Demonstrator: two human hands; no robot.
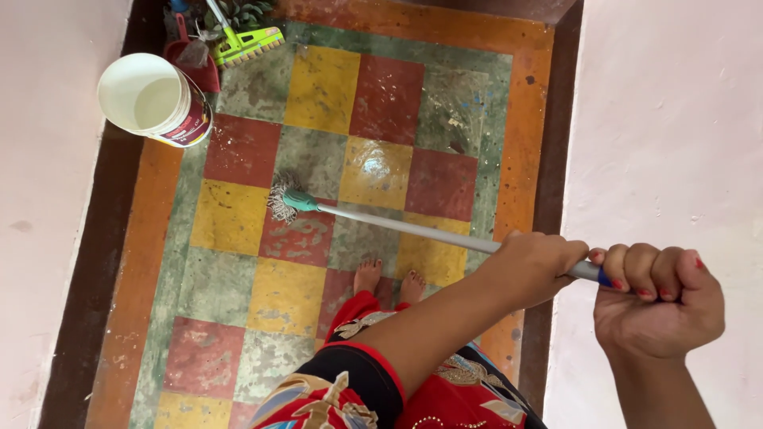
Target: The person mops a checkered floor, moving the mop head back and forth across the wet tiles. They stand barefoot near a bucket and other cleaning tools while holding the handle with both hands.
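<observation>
I hold a mop with both hands. Its grey pole [397,227] slants from the right down to a teal socket and a stringy mop head [280,200] resting on the checkered floor. My left hand [539,266] wraps the pole lower down. Gripping the pole's blue-tipped upper end is my right hand [660,303], fingers curled and nails red. My bare feet [389,278] stand on the tiles just below the pole, under red patterned clothing.
A white bucket [155,99] holding water stands at the upper left by the wall. Beside it lie a red dustpan [199,70] and a green brush head [248,44]. Pink walls [668,143] close in both sides of the narrow red, yellow and green tiled floor [318,87].
</observation>
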